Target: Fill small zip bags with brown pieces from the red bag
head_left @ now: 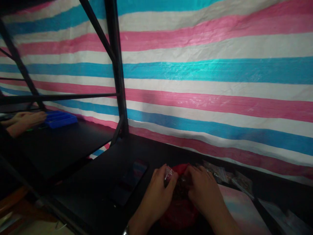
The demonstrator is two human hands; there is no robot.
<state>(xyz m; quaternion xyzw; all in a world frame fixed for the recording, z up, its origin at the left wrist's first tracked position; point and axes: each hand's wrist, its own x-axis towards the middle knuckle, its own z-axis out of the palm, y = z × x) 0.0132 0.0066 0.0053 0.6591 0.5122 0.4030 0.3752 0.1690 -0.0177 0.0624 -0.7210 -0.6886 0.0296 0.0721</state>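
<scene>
Red and slightly shiny, a container (179, 215), perhaps a bag or a bowl, sits at the lower centre of the frame, with small brownish pieces dimly visible inside. Both hands are over it. The left hand (160, 184) pinches a small clear packet (168, 174) between thumb and fingers at the container's left edge; a metallic band (126, 231) shows at its wrist. The right hand (201, 186) curls its fingers inward over the opening from the right; whether they grip anything I cannot tell.

Just right of the container lies a pastel mat (244, 207), with small filled packets (242, 182) behind it and clear plastic bags (281, 212) at the lower right. Left of the hands, a dark phone (130, 182) lies flat on the black table (97, 182).

At the left of the frame, another person's hands (26, 120) work beside a blue tray (61, 120). A black metal post (117, 65) stands before striped sheeting (220, 70) in pink, blue and white.
</scene>
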